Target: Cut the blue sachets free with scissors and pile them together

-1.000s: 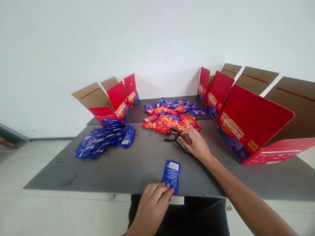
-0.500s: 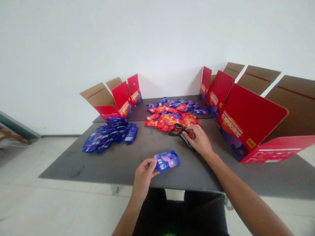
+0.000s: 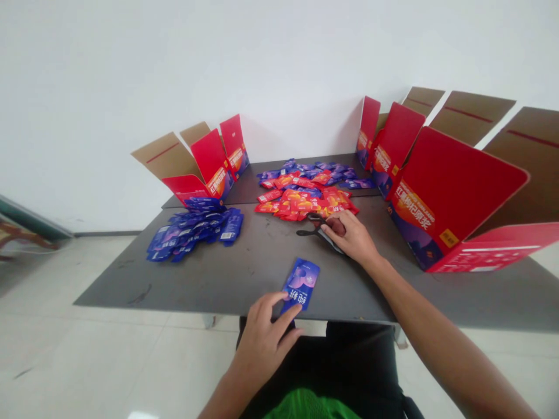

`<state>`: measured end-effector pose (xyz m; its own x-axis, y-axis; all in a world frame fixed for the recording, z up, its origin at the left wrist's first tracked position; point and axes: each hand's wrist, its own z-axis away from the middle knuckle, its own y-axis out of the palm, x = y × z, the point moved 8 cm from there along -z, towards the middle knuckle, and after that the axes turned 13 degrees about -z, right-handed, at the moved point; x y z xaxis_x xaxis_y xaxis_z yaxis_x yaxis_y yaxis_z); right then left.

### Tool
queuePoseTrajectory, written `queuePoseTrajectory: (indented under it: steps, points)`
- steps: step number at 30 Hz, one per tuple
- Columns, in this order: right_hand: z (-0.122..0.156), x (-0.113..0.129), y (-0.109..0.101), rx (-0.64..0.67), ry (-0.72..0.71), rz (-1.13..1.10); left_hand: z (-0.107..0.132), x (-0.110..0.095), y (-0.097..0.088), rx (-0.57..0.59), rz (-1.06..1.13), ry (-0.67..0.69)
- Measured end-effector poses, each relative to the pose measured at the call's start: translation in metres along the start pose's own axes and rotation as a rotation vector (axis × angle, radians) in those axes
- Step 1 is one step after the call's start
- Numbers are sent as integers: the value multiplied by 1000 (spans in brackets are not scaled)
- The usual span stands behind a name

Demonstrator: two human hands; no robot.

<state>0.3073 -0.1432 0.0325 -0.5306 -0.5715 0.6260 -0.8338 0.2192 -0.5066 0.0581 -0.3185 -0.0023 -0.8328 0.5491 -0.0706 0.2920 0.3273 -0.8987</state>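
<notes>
Head view of a dark grey table (image 3: 209,279) set against a white wall. The left hand (image 3: 262,343) reaches over the near edge, with its thumb and forefinger closed on the near end of a single blue packet (image 3: 301,282). The packet lies printed face up on the table, near the edge and just left of centre, with its far end pointing away and slightly right.

The right hand (image 3: 351,235) is farther in and to the right. It lies palm down, with its fingers curled over the handles of a pair of black scissors (image 3: 315,228) that rest flat on the table. Whether the fingers pass through the loops cannot be told.

Just beyond the scissors is a mixed heap of red and blue packets (image 3: 305,192), which spreads towards the far edge. To the left, well apart from both hands, lies a heap of blue packets (image 3: 194,233) with several barcode sides up.

Open red cartons stand on both sides, their flaps raised to show brown card inside. A small carton (image 3: 196,169) stands at far left, just behind the blue heap. A large carton (image 3: 454,198) stands at near right, with more cartons (image 3: 388,145) behind it along the right side.
</notes>
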Motion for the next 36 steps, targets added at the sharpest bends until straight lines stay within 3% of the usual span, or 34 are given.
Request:
queuePoseTrajectory:
  steps: [3, 6, 10, 13, 17, 19, 22, 25, 28, 32, 34, 36]
  points:
    - [0, 24, 7, 10, -24, -2, 12, -10, 3, -28, -8, 103]
    - [15, 69, 26, 44, -94, -56, 18, -10, 11, -10, 20, 116]
    - [55, 117, 77, 343, -248, -119, 20, -8, 16, -18, 75, 127]
    - [60, 101, 90, 413, -272, -59, 20, -7, 19, -17, 85, 126]
    - [25, 56, 67, 306, -162, 145, 22, -5, 20, -56, 107, 125]
    - [16, 60, 55, 235, -144, 157, 23, -4, 21, -80, 127, 112]
    - [33, 95, 56, 172, -174, 14, 24, -3, 20, -110, 160, 100]
    - [66, 125, 85, 340, -266, -81, 24, -2, 21, -89, 186, 76]
    - [67, 107, 94, 370, -262, -39, 24, -1, 22, -71, 208, 74]
    - [26, 61, 73, 260, -152, 152, 25, 0, 24, -86, 224, 70]
    - [17, 64, 64, 201, -130, 158, 25, 1, 24, -95, 228, 63]
    - [25, 86, 66, 177, -160, 74, 25, 1, 26, -90, 235, 58]
